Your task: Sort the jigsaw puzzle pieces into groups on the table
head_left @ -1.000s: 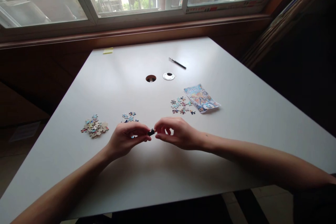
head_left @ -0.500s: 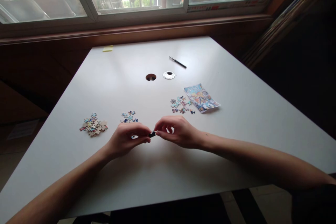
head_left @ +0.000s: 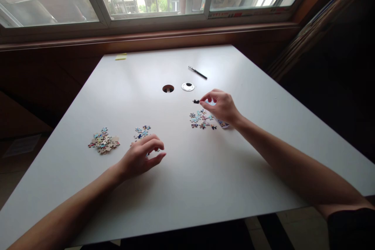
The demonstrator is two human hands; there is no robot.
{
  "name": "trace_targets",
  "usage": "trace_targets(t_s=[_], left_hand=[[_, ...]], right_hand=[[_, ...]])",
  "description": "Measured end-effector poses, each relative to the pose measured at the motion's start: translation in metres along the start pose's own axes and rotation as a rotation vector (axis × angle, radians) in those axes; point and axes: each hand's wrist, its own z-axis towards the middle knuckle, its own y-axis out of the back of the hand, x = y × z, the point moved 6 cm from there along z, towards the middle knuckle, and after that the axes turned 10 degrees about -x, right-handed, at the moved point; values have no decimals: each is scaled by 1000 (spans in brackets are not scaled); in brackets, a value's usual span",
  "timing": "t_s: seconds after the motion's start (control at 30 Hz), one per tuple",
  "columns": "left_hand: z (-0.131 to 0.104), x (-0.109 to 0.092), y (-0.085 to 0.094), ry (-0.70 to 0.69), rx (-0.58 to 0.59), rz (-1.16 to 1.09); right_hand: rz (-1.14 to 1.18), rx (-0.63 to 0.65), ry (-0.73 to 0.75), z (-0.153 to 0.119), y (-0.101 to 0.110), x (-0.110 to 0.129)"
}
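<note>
On my feed, the printed puzzle leaflet (head_left: 222, 124) shows only its edges past the right hand (head_left: 221, 105), so I can't read its lettering. Red marks run along the window frame (head_left: 249, 14), too blurred for me to make out.

The dark jigsaw piece (head_left: 196, 101) sits at the very tips of the right thumb and forefinger, pinched by 1 edge and jutting out to the left. It is just beyond the right-hand cluster of jigsaw pieces (head_left: 201, 119), on the side toward the window; I can't tell whether it touches the tabletop (head_left: 175, 187). The left hand (head_left: 142, 154) has its fingers curled, thumb and forefinger parted, beside the middle cluster of jigsaw pieces (head_left: 142, 131) and partly covering it. The left-hand heap of jigsaw pieces (head_left: 104, 142) lies near it.

At 1.0 s ago I had both hands together around the piece. Since then the right has carried it away toward the window, now masking most of the leaflet, while the left has stayed roughly in place.
</note>
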Motion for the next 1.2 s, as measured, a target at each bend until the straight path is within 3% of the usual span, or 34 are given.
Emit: trace_targets(t_s=[0.13, 0.5, 0.7, 0.77, 0.83, 0.93, 1.03, 1.1, 1.2], left_hand=[[1, -5, -2, -43, 37, -9], [2, -9, -4, -58, 64, 36], [3, -7, 0, -159, 96, 125], [6, 3, 16, -191, 80, 199], [10, 22, 47, -162, -3, 298], [11, 62, 105, -8, -122, 522], [-2, 99, 150, 177, -120, 682], [-14, 117, 164, 289, -62, 689], [-25, 130, 167, 405, 53, 607]], right_hand=[[-105, 62, 19, -5, -15, -22], [-164, 43, 89, -13, -29, -24], [-214, 60, 102, -16, -30, -24], [-242, 42, 126, -18, -29, -21], [-273, 14, 165, -19, -26, -16], [-286, -2, 243, -22, -23, -5], [-250, 29, 334, -27, -23, 10], [-171, 78, 376, -33, -24, 22], [12, 165, 356, -45, -26, 42]])
